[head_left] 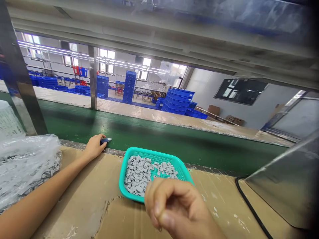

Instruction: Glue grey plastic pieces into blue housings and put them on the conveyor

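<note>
My left hand (96,146) reaches to the near edge of the green belt, its fingers closed around a small dark-blue tool (103,141) with a pale tip. Its exact kind cannot be made out. Close to the camera, my right hand (181,205) is pinched, thumb against fingertips; whatever may be between them is hidden. Behind that hand, and partly covered by it, stands a turquoise plastic basket (122,179) with perforated walls. Many small light-grey plastic parts (138,172) lie in it, heaped mostly on the left side.
A clear plastic bag (30,156) of grey parts sits at the left. Cardboard (112,219) covers the bench. Beyond runs the green conveyor belt (149,129). A metal post (25,79), a metal panel (286,186) and a black cable (249,205) flank the space. Blue crates (178,101) are stacked behind.
</note>
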A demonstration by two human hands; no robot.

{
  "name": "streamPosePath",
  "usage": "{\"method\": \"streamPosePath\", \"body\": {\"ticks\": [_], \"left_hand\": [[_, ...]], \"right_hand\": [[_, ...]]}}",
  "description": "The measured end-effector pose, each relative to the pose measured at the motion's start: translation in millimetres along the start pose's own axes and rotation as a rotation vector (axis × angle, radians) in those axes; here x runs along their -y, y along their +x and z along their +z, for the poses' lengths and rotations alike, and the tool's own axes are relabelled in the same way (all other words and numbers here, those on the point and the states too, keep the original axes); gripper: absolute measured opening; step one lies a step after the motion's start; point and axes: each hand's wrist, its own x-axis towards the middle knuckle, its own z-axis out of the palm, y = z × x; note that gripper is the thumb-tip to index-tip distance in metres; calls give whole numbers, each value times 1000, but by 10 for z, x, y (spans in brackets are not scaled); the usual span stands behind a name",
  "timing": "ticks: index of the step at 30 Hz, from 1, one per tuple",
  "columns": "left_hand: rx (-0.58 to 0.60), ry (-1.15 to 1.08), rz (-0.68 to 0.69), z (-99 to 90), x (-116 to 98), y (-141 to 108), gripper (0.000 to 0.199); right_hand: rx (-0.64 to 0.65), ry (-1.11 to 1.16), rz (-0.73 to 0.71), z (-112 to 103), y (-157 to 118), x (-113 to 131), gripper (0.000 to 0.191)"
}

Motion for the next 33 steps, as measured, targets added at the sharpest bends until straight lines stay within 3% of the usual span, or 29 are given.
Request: {"method": "streamPosePath", "body": {"ticks": [2, 4, 10, 17, 19, 23, 26, 33], "left_hand": [[1, 2, 7, 4, 8, 3, 29], [-2, 7, 14, 10, 14, 7, 29], [-9, 18, 7, 28, 25, 16, 28], [1, 0, -2, 13, 7, 10, 28], [6, -10, 0, -2, -11, 1, 28], [16, -26, 5, -22, -41, -14, 29], [18, -32, 3, -19, -44, -13, 29], [19, -47, 9, -9, -36, -6, 28]], "right_hand": [[81, 430, 226, 46, 77, 35, 21], [100, 663, 352, 77, 107, 45, 13], [105, 772, 464, 101, 98, 11, 6], [122, 736, 447, 118, 79, -18, 7], [122, 568, 410, 74, 118, -95, 9], [103, -214, 296, -97, 274, -397, 15], [149, -609, 298, -227, 350, -643, 20], [343, -909, 251, -292, 270, -889, 22]]}}
